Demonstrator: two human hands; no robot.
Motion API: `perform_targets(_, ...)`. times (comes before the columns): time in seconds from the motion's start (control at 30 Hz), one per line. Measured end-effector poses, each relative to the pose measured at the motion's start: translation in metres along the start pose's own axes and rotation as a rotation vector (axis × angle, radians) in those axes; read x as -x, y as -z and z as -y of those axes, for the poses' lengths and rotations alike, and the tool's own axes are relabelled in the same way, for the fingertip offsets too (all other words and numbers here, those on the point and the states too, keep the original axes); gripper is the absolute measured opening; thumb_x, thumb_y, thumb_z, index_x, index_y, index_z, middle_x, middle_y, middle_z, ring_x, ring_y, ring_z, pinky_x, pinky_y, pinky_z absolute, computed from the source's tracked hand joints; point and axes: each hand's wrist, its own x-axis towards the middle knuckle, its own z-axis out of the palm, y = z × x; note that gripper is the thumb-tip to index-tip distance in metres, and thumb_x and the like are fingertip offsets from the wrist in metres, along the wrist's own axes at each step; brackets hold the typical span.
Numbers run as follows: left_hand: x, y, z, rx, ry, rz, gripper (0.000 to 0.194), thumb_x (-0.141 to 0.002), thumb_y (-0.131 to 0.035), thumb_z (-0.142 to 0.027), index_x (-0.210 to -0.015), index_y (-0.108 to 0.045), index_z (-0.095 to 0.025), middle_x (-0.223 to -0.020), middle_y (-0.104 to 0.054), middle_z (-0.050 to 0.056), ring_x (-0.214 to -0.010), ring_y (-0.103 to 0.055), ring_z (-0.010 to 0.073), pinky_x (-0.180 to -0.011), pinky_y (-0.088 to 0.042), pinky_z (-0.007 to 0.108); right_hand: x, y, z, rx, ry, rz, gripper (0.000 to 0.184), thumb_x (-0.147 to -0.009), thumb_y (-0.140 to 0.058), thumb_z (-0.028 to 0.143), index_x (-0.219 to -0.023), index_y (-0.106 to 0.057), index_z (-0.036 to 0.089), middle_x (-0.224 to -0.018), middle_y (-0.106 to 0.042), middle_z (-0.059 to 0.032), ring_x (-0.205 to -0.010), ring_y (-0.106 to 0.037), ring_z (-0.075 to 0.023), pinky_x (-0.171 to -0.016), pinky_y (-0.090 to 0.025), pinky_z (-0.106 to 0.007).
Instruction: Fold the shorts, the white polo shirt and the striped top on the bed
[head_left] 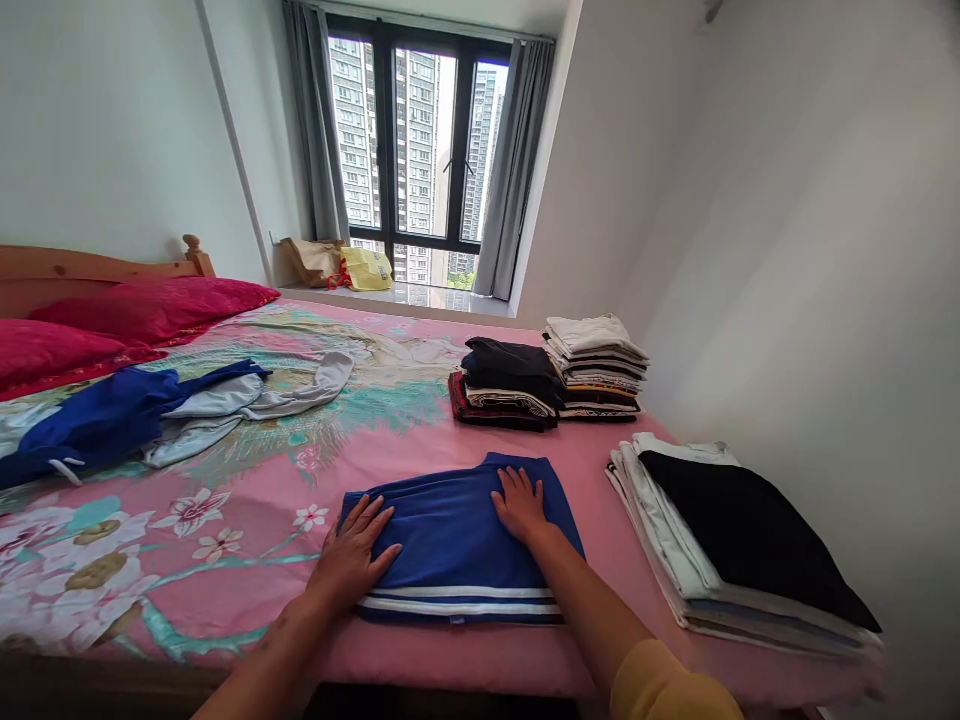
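Observation:
A blue garment with white stripes (450,540), which looks like folded shorts or trousers, lies flat near the front edge of the bed. My left hand (354,548) rests on its left side with the fingers spread. Toward the upper right of the cloth, my right hand (519,502) lies flat, fingers apart. Neither hand grips the fabric. The white stripes run along the garment's near edge, between my two forearms.
Folded dark clothes (510,375) and a taller clothes stack (598,370) stand beyond the garment. At right is a pile topped with black cloth (750,530). Loose blue clothing (112,410) and grey clothing (247,400) lie left. Red pillows (172,310) sit by the headboard.

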Motion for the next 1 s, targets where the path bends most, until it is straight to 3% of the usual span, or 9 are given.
perform_targets(0.17, -0.002, -0.001, 0.0, 0.022, 0.022, -0.002, 0.058, -0.081, -0.05, -0.053, -0.132, -0.05, -0.026, -0.144, -0.043, 0.004, -0.137, -0.028, 0.0278, -0.11, -0.025, 0.05, 0.036, -0.015, 0.024, -0.045, 0.242, -0.023, 0.058, -0.09, -0.032, 0.056, -0.142, -0.033, 0.029, -0.152, -0.024, -0.0038, -0.141, -0.014, -0.0246, -0.11, 0.001, -0.056)
perform_targets(0.23, -0.002, 0.0, -0.001, 0.028, 0.031, -0.002, 0.057, -0.081, -0.05, -0.053, -0.132, -0.05, -0.027, -0.144, -0.043, 0.004, -0.137, -0.029, 0.0285, -0.11, -0.025, 0.051, 0.038, -0.013, 0.026, -0.092, 0.263, -0.068, 0.051, -0.09, -0.036, 0.051, -0.135, -0.044, 0.029, -0.147, -0.035, -0.0039, -0.137, -0.026, -0.0236, -0.111, -0.008, -0.051)
perform_targets(0.33, -0.001, 0.002, -0.004, 0.023, 0.036, 0.015, 0.056, -0.081, -0.051, -0.052, -0.132, -0.049, -0.027, -0.144, -0.042, 0.004, -0.137, -0.028, 0.0285, -0.109, -0.025, 0.051, 0.024, 0.001, 0.019, -0.168, 0.167, -0.199, 0.038, -0.091, -0.037, 0.036, -0.119, -0.058, 0.023, -0.13, -0.054, -0.0064, -0.122, -0.045, -0.0206, -0.105, -0.029, -0.038)
perform_targets(0.5, 0.002, 0.002, -0.006, -0.005, 0.036, 0.011, 0.056, -0.083, -0.049, -0.051, -0.133, -0.048, -0.028, -0.145, -0.04, 0.004, -0.137, -0.027, 0.0288, -0.108, -0.025, 0.054, -0.024, 0.026, 0.005, -0.21, 0.029, -0.268, 0.041, -0.094, -0.024, 0.028, -0.117, -0.056, 0.018, -0.111, -0.063, -0.0083, -0.103, -0.058, -0.0174, -0.091, -0.041, -0.027)
perform_targets(0.7, 0.005, 0.0, -0.005, -0.034, 0.022, -0.011, 0.055, -0.084, -0.047, -0.052, -0.134, -0.047, -0.029, -0.145, -0.041, 0.002, -0.137, -0.029, 0.028, -0.109, -0.027, 0.052, -0.066, 0.028, 0.002, -0.181, -0.071, -0.155, 0.04, -0.091, -0.036, 0.026, -0.129, -0.047, 0.019, -0.109, -0.065, -0.0099, -0.101, -0.061, -0.0218, -0.085, -0.043, -0.032)
perform_targets(0.8, 0.006, 0.0, -0.003, -0.017, 0.015, -0.022, 0.054, -0.084, -0.048, -0.052, -0.133, -0.047, -0.03, -0.145, -0.041, 0.002, -0.137, -0.03, 0.0277, -0.109, -0.027, 0.052, -0.078, 0.021, 0.003, -0.15, -0.118, -0.068, 0.035, -0.084, -0.049, 0.026, -0.118, -0.055, 0.016, -0.106, -0.066, -0.013, -0.101, -0.061, -0.0262, -0.082, -0.045, -0.034)
perform_targets(0.87, 0.006, -0.001, -0.003, 0.003, 0.014, -0.025, 0.054, -0.084, -0.048, -0.053, -0.133, -0.048, -0.03, -0.144, -0.042, 0.002, -0.136, -0.031, 0.0277, -0.109, -0.027, 0.052, -0.083, 0.017, 0.005, -0.135, -0.16, -0.049, 0.03, -0.086, -0.046, 0.027, -0.11, -0.058, 0.014, -0.105, -0.066, -0.016, -0.1, -0.061, -0.0279, -0.081, -0.045, -0.036)
perform_targets(1.0, 0.007, -0.001, -0.002, 0.045, 0.007, -0.059, 0.053, -0.084, -0.048, -0.051, -0.133, -0.048, -0.03, -0.143, -0.044, 0.002, -0.136, -0.031, 0.0264, -0.111, -0.026, 0.05, -0.083, 0.011, 0.009, -0.134, -0.245, -0.077, 0.033, -0.091, -0.033, 0.028, -0.114, -0.053, 0.013, -0.105, -0.065, -0.0183, -0.099, -0.062, -0.0277, -0.079, -0.045, -0.038)
